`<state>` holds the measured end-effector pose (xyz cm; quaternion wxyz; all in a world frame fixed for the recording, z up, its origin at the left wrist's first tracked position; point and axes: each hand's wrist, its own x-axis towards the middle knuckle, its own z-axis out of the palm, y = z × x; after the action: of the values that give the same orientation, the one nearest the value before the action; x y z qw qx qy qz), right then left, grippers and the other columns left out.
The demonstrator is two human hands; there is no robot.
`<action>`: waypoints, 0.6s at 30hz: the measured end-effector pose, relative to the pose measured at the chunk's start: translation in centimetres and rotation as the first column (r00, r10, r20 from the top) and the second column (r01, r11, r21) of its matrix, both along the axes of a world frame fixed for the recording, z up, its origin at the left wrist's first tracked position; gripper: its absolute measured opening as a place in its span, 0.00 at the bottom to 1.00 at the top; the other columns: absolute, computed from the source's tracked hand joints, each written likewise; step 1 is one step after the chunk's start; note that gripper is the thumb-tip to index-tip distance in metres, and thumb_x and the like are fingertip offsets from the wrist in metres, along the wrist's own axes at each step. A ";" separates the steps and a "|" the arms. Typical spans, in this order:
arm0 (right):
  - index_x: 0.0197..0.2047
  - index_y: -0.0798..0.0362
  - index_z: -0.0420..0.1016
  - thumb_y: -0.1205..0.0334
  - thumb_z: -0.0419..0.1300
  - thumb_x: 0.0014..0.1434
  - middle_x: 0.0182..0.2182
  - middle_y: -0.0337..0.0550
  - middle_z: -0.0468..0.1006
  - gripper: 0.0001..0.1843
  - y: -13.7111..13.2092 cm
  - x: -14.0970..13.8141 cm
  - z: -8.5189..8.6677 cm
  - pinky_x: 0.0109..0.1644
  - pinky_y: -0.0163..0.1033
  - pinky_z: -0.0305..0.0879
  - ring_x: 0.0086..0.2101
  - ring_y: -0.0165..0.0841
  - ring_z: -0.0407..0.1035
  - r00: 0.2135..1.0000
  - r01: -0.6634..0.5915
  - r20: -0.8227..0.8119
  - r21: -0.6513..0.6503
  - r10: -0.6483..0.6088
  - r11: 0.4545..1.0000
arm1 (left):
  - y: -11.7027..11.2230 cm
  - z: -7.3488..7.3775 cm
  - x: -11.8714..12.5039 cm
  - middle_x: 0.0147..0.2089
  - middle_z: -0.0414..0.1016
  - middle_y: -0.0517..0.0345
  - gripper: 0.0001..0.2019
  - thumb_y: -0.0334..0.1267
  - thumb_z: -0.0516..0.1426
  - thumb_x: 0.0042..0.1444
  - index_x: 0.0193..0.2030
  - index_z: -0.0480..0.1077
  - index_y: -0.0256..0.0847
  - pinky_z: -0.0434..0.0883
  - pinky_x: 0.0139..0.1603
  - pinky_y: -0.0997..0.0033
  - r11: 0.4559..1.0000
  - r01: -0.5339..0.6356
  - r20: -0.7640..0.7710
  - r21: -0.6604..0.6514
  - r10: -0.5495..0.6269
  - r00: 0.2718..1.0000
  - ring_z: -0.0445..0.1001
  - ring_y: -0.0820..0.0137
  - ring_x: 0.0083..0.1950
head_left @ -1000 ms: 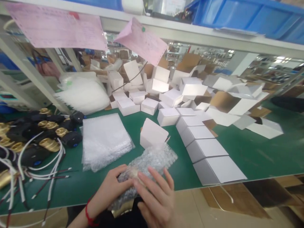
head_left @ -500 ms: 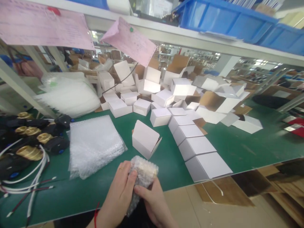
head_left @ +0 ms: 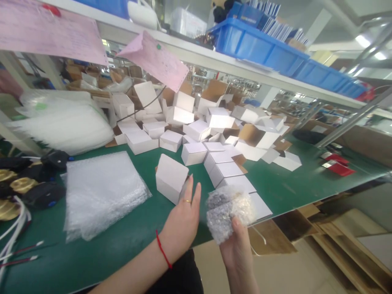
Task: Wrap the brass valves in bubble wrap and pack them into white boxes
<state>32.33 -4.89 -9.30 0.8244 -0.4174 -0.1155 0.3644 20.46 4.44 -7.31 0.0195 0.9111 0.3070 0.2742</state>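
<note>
My right hand point(head_left: 236, 245) is closed round a bubble-wrapped bundle point(head_left: 225, 210), holding it up at the table's front edge. Brass and dark tones show faintly through the wrap. My left hand point(head_left: 181, 222), with a red cord at the wrist and a ring, reaches out with its fingers stretched. Its fingertips are at the right side of a white carton point(head_left: 171, 177) with a raised flap; whether they touch it I cannot tell. A row of closed white boxes point(head_left: 225, 171) stands just beyond the bundle, which hides part of the nearest one.
A stack of bubble bags point(head_left: 102, 192) lies on the green table point(head_left: 122, 259). Brass-and-black valve units point(head_left: 39, 190) with white cables sit at far left. Many white boxes are heaped at the back. Overhead runs a shelf with a blue bin point(head_left: 260, 47); pink sheets point(head_left: 157, 59) hang from it.
Both hands held the wrapped bundle; my left hand has let go and moved forward to the carton. The bundle has gone right and up in my right hand. The view has turned right.
</note>
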 end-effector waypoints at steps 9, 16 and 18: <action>0.44 0.47 0.79 0.37 0.70 0.48 0.44 0.44 0.82 0.27 1.3 -1.3 0.2 0.37 0.40 0.75 0.42 0.41 0.77 0.885 -0.396 -0.215 0.114 0.412 0.911 | 3.8 3.9 -4.6 0.71 0.60 0.34 0.32 0.27 0.47 0.61 0.73 0.50 0.29 0.79 0.39 0.63 0.949 -0.311 -0.163 0.057 0.316 0.934 0.81 0.56 0.49; 0.50 0.52 0.74 0.48 0.78 0.38 0.43 0.49 0.82 0.38 2.1 -3.8 -0.4 0.48 0.49 0.75 0.44 0.46 0.76 0.973 -0.225 0.040 -0.020 0.225 0.974 | 6.1 3.1 -8.0 0.48 0.76 0.46 0.15 0.29 0.45 0.62 0.46 0.72 0.36 0.74 0.34 0.64 0.941 -0.336 -0.154 -0.046 0.325 0.933 0.79 0.61 0.39; 0.53 0.54 0.71 0.49 0.78 0.40 0.42 0.50 0.81 0.39 2.2 -4.1 -0.2 0.50 0.51 0.74 0.43 0.46 0.76 0.974 -0.088 0.197 -0.112 0.109 0.990 | 5.8 2.9 -9.4 0.37 0.75 0.53 0.12 0.30 0.45 0.59 0.32 0.68 0.40 0.72 0.34 0.67 0.974 -0.217 -0.014 -0.071 0.217 0.976 0.77 0.64 0.35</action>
<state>28.24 -2.73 -9.53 0.7668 -0.4878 -0.2003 0.3660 11.03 10.23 -4.41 0.0212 0.8717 0.4143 0.2607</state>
